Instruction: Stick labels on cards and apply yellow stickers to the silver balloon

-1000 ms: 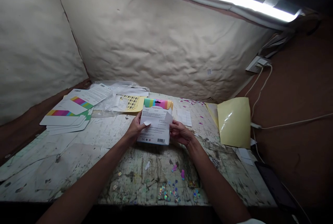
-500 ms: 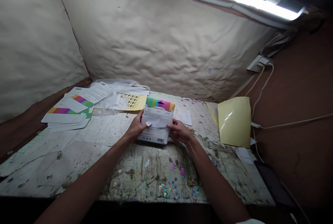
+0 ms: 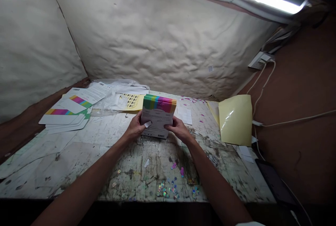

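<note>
The left hand (image 3: 135,128) and right hand (image 3: 179,130) hold a stack of rainbow-topped cards (image 3: 158,114) over the worn surface (image 3: 65,163), fingers clamped on its sides. Its white back shows fine, unreadable print, a barcode (image 3: 158,136) and a small white paper tab (image 3: 147,124) by the left thumb. Left of the stack lie more rainbow cards (image 3: 64,115) and a yellow sticker sheet (image 3: 133,102); right of it, a glossy yellow sheet (image 3: 235,120); in front, scattered sequins (image 3: 168,188).

The left hand (image 3: 135,127) and right hand (image 3: 179,129) grip a rainbow-striped card pack (image 3: 159,115) at a stained workbench (image 3: 78,163).
</note>
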`<state>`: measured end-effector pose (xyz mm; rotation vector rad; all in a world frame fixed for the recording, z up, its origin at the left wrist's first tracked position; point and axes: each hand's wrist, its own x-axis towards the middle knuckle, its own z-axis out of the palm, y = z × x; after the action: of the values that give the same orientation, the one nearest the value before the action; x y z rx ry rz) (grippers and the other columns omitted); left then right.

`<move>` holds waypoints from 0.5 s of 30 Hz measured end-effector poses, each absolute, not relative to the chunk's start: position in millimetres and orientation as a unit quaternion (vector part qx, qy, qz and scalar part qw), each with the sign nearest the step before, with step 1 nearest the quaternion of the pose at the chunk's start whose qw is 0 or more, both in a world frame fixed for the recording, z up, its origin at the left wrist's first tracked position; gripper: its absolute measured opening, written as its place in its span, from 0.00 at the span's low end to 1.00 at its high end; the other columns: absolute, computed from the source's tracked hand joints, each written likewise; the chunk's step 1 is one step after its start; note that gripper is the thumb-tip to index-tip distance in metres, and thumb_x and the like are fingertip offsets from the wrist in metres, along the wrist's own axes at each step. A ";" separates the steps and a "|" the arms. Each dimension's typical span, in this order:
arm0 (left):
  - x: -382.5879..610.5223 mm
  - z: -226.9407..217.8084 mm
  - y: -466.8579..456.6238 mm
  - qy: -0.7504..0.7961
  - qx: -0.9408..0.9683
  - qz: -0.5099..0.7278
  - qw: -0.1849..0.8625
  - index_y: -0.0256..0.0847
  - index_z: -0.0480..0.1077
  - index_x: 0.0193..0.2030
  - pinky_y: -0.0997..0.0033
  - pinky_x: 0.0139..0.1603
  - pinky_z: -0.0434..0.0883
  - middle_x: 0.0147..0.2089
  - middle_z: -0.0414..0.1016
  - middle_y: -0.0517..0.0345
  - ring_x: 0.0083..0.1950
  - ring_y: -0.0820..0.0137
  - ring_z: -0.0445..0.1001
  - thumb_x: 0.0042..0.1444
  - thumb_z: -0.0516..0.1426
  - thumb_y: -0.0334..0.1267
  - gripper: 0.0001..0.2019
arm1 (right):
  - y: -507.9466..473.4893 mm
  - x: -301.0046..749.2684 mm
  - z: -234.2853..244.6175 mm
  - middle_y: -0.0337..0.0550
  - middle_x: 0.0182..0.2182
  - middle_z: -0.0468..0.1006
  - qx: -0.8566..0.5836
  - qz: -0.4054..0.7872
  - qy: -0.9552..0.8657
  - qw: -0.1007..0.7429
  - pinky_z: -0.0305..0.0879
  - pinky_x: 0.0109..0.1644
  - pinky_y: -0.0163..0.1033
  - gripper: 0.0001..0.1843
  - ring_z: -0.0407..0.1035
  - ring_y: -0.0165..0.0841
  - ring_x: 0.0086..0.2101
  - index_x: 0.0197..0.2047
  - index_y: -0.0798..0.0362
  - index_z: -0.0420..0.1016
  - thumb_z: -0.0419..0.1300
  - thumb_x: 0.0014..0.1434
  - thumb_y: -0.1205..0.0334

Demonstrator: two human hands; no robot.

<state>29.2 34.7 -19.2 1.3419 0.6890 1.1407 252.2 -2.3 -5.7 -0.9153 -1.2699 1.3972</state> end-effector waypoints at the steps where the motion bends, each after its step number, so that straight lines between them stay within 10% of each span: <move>1: 28.7 -18.9 35.4 0.295 0.577 0.487 0.586 0.36 0.64 0.58 0.56 0.53 0.73 0.57 0.73 0.42 0.55 0.52 0.73 0.43 0.69 0.45 0.36 | -3.2 255.5 -4.0 0.43 0.46 0.79 -0.369 0.588 -0.531 0.486 0.65 0.57 0.48 0.28 0.72 0.42 0.48 0.49 0.51 0.74 0.72 0.43 0.59; 8: 28.8 -17.7 36.7 0.295 0.570 0.480 0.598 0.35 0.65 0.57 0.54 0.54 0.72 0.57 0.73 0.41 0.55 0.52 0.74 0.42 0.69 0.46 0.37 | -5.1 272.4 3.0 0.45 0.52 0.76 -0.298 0.623 -0.586 0.425 0.59 0.62 0.46 0.29 0.65 0.40 0.57 0.57 0.50 0.71 0.66 0.54 0.49; 15: 28.4 -21.1 36.4 0.316 0.579 0.481 0.578 0.37 0.65 0.56 0.54 0.54 0.72 0.56 0.74 0.43 0.54 0.53 0.75 0.40 0.70 0.46 0.36 | 2.5 261.9 -9.9 0.44 0.43 0.80 -0.376 0.591 -0.549 0.457 0.66 0.56 0.50 0.26 0.74 0.41 0.44 0.46 0.53 0.76 0.71 0.45 0.52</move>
<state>28.4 36.4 -21.1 1.3534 0.7386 1.1249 261.9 2.5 -9.9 -0.9268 -1.3523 1.4563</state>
